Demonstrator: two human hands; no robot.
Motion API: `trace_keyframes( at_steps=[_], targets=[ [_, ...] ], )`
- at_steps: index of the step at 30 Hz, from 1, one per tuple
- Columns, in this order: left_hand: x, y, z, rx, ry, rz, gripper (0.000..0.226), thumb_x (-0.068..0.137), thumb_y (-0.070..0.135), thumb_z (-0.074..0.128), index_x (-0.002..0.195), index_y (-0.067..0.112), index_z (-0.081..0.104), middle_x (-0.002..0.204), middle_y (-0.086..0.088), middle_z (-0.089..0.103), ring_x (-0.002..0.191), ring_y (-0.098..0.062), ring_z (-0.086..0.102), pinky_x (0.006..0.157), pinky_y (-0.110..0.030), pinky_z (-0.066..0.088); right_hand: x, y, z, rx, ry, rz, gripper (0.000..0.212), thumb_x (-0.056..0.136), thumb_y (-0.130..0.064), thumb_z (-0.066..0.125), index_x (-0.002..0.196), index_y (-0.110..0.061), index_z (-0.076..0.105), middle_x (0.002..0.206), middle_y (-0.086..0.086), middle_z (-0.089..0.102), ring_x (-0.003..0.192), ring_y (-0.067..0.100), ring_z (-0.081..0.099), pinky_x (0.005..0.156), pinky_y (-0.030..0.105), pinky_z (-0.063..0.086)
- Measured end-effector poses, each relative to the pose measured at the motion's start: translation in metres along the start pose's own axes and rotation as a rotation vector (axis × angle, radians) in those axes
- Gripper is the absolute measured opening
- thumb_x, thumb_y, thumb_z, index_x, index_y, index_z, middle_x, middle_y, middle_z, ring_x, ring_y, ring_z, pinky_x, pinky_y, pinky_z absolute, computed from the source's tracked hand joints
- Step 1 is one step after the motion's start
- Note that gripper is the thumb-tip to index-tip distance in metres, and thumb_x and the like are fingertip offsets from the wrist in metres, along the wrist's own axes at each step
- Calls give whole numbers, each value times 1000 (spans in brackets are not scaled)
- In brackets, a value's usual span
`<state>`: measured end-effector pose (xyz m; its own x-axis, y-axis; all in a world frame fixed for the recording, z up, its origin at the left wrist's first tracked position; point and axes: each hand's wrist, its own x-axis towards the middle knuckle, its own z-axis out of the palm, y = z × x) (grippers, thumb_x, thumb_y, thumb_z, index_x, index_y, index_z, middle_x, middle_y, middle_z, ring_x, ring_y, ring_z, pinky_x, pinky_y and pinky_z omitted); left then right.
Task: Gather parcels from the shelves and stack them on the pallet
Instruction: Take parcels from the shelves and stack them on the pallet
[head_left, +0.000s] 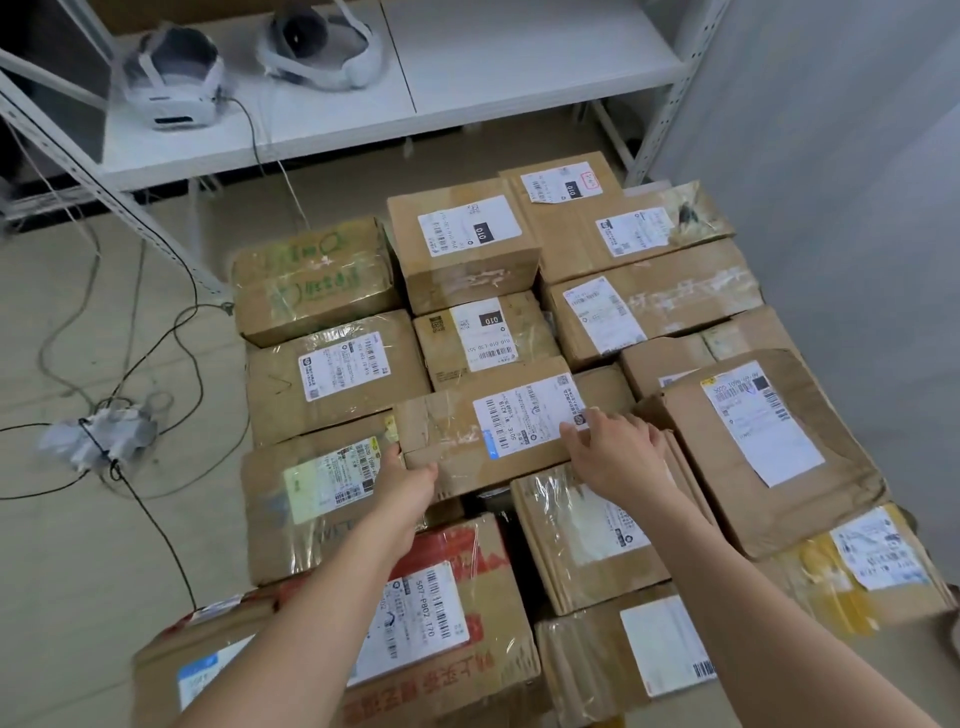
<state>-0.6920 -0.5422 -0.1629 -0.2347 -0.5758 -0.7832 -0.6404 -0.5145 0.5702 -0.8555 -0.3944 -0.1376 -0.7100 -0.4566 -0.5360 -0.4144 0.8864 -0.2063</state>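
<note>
A flat brown parcel (488, 431) with a white shipping label lies across the middle of the stack of parcels (649, 306), resting on top of the boxes beneath it, its long side running left to right. The left hand (402, 486) holds its near left corner, thumb up along the left end and fingers tucked under the near edge, so that grip is closed on the parcel. The right hand (618, 452) lies on the parcel's right end, fingers spread and laid flat over the corner of the label, pressing rather than pinching. Just to the right sits a large creased box (779, 457), tilted, touching the right hand's knuckles. Nearer the person is a red-printed box (467, 613) under the left forearm, and a plastic-wrapped box (587, 530) under the right one. The pallet itself is hidden under the load. Behind the stack stands a white metal shelf (467, 78) carrying two white headsets (171, 78), with cables trailing to a power strip (98, 436) on the floor (78, 571) to the left.
</note>
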Motion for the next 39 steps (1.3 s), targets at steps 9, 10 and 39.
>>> trace_keyframes(
  at_steps=[9,10,39],
  targets=[
    [1,-9,1,135,102,86,54,100,8,48,149,18,29,95,9,51,78,-7,50,74,-29,42,4,-3,0,-4,4,49,49,103,-46,27,126,-14,57,119,10,65,140,34,29,117,57,3],
    [1,-11,1,149,107,82,51,100,8,49,147,18,32,94,9,51,77,-6,50,70,-28,43,5,-3,0,-9,2,51,49,103,-46,26,126,-15,57,118,10,65,140,34,29,117,57,3],
    [-172,111,26,42,-205,286,25,97,12,51,120,17,45,91,-7,59,82,-22,57,84,-37,51,-157,20,-146,1025,185,134,24,101,-34,51,108,-17,66,105,1,69,92,16,61,78,27,44]
  ],
)
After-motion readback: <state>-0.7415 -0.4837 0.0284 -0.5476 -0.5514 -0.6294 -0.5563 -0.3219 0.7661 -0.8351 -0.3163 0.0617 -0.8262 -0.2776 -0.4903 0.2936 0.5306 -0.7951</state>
